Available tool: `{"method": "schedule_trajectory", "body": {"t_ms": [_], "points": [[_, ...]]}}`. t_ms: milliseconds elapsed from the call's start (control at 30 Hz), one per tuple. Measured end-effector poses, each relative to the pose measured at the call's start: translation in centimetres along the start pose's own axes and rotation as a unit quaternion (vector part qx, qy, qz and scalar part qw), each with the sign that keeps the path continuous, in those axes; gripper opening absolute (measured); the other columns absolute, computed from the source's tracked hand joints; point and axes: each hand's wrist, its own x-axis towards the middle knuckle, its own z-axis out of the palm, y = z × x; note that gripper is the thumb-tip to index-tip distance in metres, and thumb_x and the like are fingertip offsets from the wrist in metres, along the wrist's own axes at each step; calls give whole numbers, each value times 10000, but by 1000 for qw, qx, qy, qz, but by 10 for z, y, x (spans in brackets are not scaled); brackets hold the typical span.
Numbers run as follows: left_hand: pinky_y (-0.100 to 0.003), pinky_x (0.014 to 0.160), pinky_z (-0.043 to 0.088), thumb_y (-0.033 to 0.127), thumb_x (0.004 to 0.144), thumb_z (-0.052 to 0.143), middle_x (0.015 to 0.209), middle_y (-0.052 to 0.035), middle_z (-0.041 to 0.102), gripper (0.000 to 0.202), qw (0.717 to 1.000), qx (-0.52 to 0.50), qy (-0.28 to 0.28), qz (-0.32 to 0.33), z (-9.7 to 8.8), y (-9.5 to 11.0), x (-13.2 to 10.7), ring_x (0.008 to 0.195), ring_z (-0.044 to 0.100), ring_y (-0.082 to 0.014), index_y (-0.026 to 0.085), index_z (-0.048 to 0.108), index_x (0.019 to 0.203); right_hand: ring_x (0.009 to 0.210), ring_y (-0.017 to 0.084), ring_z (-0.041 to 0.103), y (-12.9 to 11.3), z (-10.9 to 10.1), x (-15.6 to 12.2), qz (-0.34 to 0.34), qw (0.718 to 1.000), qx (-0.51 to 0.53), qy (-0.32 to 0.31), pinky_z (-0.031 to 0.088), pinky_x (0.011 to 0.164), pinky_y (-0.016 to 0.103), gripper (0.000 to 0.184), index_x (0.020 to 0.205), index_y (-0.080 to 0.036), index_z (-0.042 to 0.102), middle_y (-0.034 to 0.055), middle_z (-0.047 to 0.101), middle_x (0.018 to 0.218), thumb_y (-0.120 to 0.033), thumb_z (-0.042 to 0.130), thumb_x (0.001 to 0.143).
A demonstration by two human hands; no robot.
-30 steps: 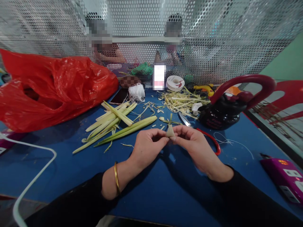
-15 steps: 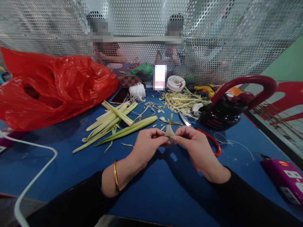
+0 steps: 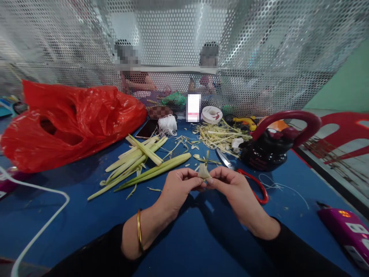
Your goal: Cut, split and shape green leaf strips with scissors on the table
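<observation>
Both hands meet above the blue table [image 3: 86,215] and pinch one small folded piece of pale palm leaf [image 3: 203,171]. My left hand [image 3: 177,187], with a gold bangle on its wrist, grips the piece from the left with closed fingers. My right hand [image 3: 232,188] grips it from the right, thumb and fingers pressed together. A bundle of long green-yellow leaf strips [image 3: 144,161] lies just beyond my left hand. Scissors with red handles [image 3: 253,184] lie beside my right hand.
A red plastic bag [image 3: 72,123] fills the left. Leaf scraps [image 3: 221,134], a white thread bundle [image 3: 167,124], a phone [image 3: 147,129], a tape roll [image 3: 211,114] and a dark kettle [image 3: 268,148] sit at the back. A white cable [image 3: 43,219] runs left; a purple power strip [image 3: 346,227] lies right. Two people sit behind the perforated screen.
The view has tilted upward, so everything sits lower in the picture. Both hands stay pinched on the folded leaf piece, with only small finger shifts.
</observation>
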Motion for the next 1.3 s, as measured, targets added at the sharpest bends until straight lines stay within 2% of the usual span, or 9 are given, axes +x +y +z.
{"method": "schedule_trajectory", "body": {"t_ms": [100, 167, 267, 333, 467, 833, 1000, 1167, 1300], "points": [[-248, 664, 497, 174, 616, 703, 619, -42, 706, 78, 1000, -12, 4, -19, -1, 0, 1, 581, 629, -126, 136, 635, 610, 631, 144, 601, 3, 0, 0, -20, 1000, -16, 10, 485, 634, 288, 178, 736, -189, 597, -10, 635, 686, -326, 710, 723], [-237, 634, 486, 174, 601, 709, 597, -37, 696, 99, 999, -29, 13, -39, -2, 0, 2, 550, 618, -118, 138, 618, 589, 657, 148, 591, 4, -1, 1, -71, 995, -68, 24, 482, 638, 288, 158, 794, -200, 574, -9, 619, 731, -292, 691, 740], [-224, 604, 470, 175, 588, 714, 579, -32, 683, 116, 997, -45, 20, -54, -3, 0, 2, 523, 604, -110, 137, 605, 574, 711, 154, 572, 7, -3, 0, -170, 969, -177, 31, 474, 682, 296, 121, 893, -213, 564, 2, 601, 807, -210, 634, 794], [-225, 601, 467, 178, 588, 709, 579, -34, 680, 113, 997, -48, 15, -63, -3, 0, 2, 519, 603, -111, 136, 605, 571, 750, 161, 571, 7, -4, 0, -222, 948, -227, 10, 472, 709, 303, 85, 915, -216, 576, 17, 599, 845, -175, 575, 840], [-218, 582, 452, 178, 603, 687, 587, -40, 683, 84, 995, -52, 4, -90, -3, 1, 0, 508, 599, -108, 136, 617, 588, 814, 176, 585, 5, -5, 0, -272, 924, -269, -23, 466, 746, 309, 115, 829, -214, 608, 34, 611, 849, -166, 521, 887], [-228, 639, 470, 169, 614, 726, 626, -38, 703, 110, 993, -73, -16, -89, -3, -2, -1, 582, 627, -119, 144, 625, 651, 665, 167, 606, 3, -3, -1, -177, 959, -219, 33, 480, 653, 301, 75, 740, -207, 666, 7, 682, 719, -245, 637, 798], [-226, 660, 460, 182, 609, 720, 621, -35, 697, 84, 999, -38, -7, -37, -2, -3, -1, 605, 624, -121, 133, 654, 621, 653, 168, 606, 2, -3, 0, -151, 968, -201, 18, 478, 638, 302, 86, 724, -205, 649, 5, 677, 693, -241, 612, 793], [-244, 692, 459, 207, 630, 714, 629, -33, 688, 87, 999, 31, -5, 15, -1, -1, -1, 643, 624, -138, 131, 674, 620, 595, 151, 570, -2, -2, -1, -140, 967, -212, 34, 440, 575, 278, 104, 672, -199, 614, -8, 630, 625, -246, 611, 765], [-249, 651, 446, 226, 648, 699, 629, -27, 675, 94, 996, 82, -6, 45, 1, 1, -3, 626, 604, -139, 136, 671, 640, 588, 149, 567, -2, -1, -1, -134, 968, -208, 44, 432, 567, 277, 93, 670, -197, 622, -8, 634, 624, -243, 614, 750]]}}
